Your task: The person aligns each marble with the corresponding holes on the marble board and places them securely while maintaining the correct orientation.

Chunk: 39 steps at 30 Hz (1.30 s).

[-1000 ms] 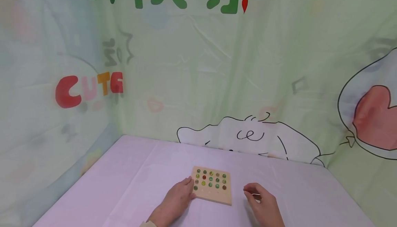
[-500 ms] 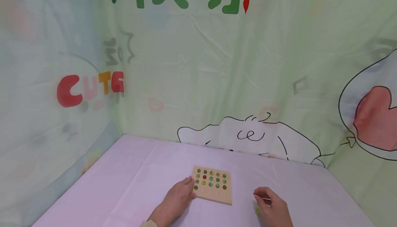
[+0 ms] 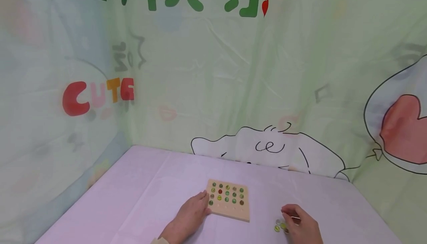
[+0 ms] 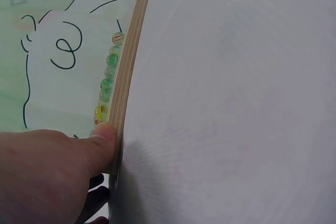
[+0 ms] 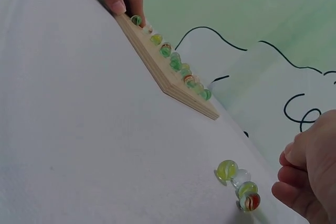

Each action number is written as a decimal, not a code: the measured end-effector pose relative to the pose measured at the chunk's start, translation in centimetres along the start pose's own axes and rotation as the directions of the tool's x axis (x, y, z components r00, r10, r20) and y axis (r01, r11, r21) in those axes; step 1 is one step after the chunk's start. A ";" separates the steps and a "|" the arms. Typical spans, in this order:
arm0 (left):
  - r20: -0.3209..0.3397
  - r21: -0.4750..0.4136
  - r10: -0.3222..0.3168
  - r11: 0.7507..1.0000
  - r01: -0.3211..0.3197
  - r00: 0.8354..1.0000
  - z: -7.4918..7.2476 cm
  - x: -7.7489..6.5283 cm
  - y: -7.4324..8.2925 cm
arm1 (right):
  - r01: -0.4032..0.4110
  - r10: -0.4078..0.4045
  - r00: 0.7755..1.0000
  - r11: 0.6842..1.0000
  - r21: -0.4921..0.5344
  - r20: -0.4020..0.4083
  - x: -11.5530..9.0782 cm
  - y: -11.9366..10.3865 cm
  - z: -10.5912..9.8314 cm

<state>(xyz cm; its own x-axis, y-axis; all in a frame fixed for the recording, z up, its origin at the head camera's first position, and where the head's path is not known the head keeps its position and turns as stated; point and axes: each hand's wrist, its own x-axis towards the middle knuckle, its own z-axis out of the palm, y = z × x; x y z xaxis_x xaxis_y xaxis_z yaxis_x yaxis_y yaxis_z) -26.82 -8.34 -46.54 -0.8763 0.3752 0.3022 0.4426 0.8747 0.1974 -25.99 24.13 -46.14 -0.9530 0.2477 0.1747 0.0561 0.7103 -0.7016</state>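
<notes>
My left hand (image 3: 191, 214) grips the left edge of a square wooden marble board (image 3: 230, 213), which lies on the table. Rows of glass marbles (image 3: 227, 193), mostly green with some yellow and red, sit in its hollows; the nearest row holds one marble at its left end. To the right of the board is my right hand (image 3: 303, 224), fingers curled and thumb near the forefinger. Whether it holds a marble is hidden. Beside it on the table lie several loose marbles, among them a yellow-green marble (image 5: 228, 170), a clear marble (image 5: 241, 177) and a red-streaked marble (image 5: 250, 201).
A pale lilac cloth covers the table (image 3: 150, 184). Behind it hangs a light green printed curtain (image 3: 207, 88) with a line drawing along the table's back edge. Another curtain wall (image 3: 43, 144) stands on the left.
My right hand has moved to the right, away from the board, and the loose marbles beside it have come into view. My left hand and the board have stayed in place.
</notes>
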 end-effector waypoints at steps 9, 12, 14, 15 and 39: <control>-0.010 0.018 0.011 1.000 -0.011 1.000 0.1 -0.1 0.0 | -0.048 0.048 0.996 0.999 -0.002 0.069 0.0 1.1 -0.4; -0.003 0.015 0.002 1.000 -0.002 1.000 0.1 -0.1 -0.1 | -0.066 0.066 0.994 0.998 0.003 0.084 0.0 1.6 -0.3; 0.002 0.019 0.000 1.000 0.000 1.000 0.2 -0.1 -0.1 | -0.079 0.078 0.991 0.997 0.001 0.104 0.0 2.0 -0.2; 0.005 0.020 0.000 1.000 0.000 1.000 0.2 -0.1 -0.1 | -0.081 0.081 0.990 0.997 -0.002 0.113 -0.1 2.2 -0.2; 0.039 -0.018 -0.034 0.999 0.035 0.999 0.1 0.1 0.3 | -0.071 0.078 0.979 0.997 -0.041 0.186 -0.3 3.5 -0.2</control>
<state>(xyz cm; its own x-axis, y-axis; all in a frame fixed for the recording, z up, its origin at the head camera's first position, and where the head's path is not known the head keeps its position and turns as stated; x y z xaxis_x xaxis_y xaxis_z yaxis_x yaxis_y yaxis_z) -26.79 -8.04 -46.53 -0.8976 0.3566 0.2591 0.4151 0.8816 0.2247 -25.45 26.66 -48.53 -0.9845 0.1752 -0.0120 0.1360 0.7175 -0.6832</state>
